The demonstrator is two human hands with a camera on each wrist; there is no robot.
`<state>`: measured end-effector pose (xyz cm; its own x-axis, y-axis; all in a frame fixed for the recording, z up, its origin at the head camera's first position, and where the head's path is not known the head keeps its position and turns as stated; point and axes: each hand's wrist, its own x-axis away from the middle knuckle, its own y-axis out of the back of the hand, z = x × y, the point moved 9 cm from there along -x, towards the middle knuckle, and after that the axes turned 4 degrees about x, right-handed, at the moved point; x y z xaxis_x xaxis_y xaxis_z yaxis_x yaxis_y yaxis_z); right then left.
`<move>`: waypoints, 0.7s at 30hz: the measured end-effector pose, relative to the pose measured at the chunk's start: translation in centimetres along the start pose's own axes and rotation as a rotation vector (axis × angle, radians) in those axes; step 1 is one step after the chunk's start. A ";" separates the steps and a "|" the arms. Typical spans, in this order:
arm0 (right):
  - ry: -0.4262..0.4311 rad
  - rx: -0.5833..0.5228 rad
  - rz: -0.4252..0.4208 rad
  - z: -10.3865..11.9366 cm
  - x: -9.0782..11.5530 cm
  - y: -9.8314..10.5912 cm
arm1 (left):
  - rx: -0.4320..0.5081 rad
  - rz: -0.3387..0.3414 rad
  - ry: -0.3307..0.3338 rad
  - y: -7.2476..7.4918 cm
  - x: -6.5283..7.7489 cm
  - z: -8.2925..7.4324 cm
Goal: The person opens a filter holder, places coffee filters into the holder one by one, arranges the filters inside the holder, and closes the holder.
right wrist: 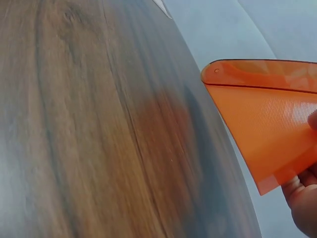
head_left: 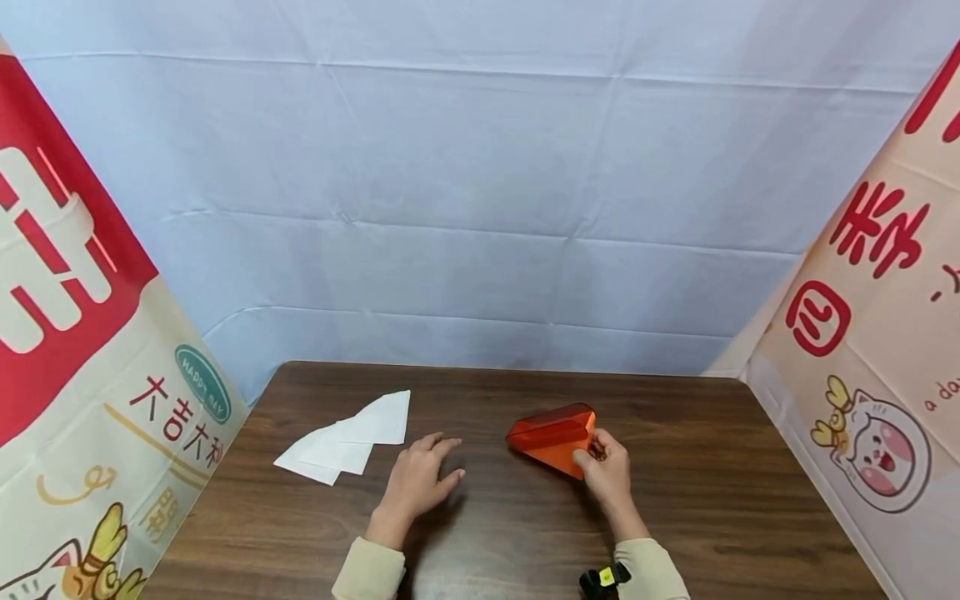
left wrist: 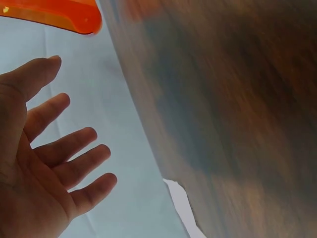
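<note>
My right hand (head_left: 609,473) pinches a translucent orange, wedge-shaped plastic piece (head_left: 551,446) by its right edge, above the table. In the right wrist view, fine ribs line its flat face (right wrist: 262,124) and a darker rounded strip (right wrist: 247,73) runs along its top. What it is exactly I cannot tell. Left of it, my left hand (head_left: 416,482) hovers over the table with fingers spread and nothing in them; the left wrist view shows its palm (left wrist: 39,178). Beyond that hand lie several white fan-shaped paper sheets (head_left: 337,442), overlapping one another.
The dark wood-grain table (head_left: 712,475) has a rounded far edge. A pale cloth backdrop (head_left: 480,183) hangs right behind it. Printed banners stand along the left (head_left: 180,442) and right (head_left: 855,350) sides.
</note>
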<state>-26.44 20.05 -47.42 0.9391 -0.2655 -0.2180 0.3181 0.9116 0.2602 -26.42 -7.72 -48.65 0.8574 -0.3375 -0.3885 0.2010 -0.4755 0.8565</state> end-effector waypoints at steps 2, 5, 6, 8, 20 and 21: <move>0.008 -0.005 0.017 0.0 0.0 -0.4 | -0.004 -0.007 0.000 0.1 0.1 0.3; 0.022 -0.017 0.050 -0.7 -0.3 -1.2 | -0.010 -0.017 0.003 0.4 0.3 0.9; 0.023 -0.020 0.061 -1.2 -0.4 -1.6 | -0.012 -0.020 0.005 0.5 0.4 1.1; 0.021 -0.029 0.076 -2.2 -0.7 -2.2 | -0.014 -0.023 0.009 0.7 0.5 1.5; 0.141 -0.057 0.131 0.7 0.0 -4.6 | -0.033 -0.051 0.024 1.4 1.0 3.6; 0.135 -0.054 0.135 0.8 0.0 -4.8 | -0.035 -0.051 0.025 1.4 1.0 3.7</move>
<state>-27.82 15.44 -47.88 0.9457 -0.0986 -0.3097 0.1798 0.9525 0.2456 -27.05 -11.75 -49.07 0.8570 -0.2928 -0.4241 0.2613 -0.4624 0.8473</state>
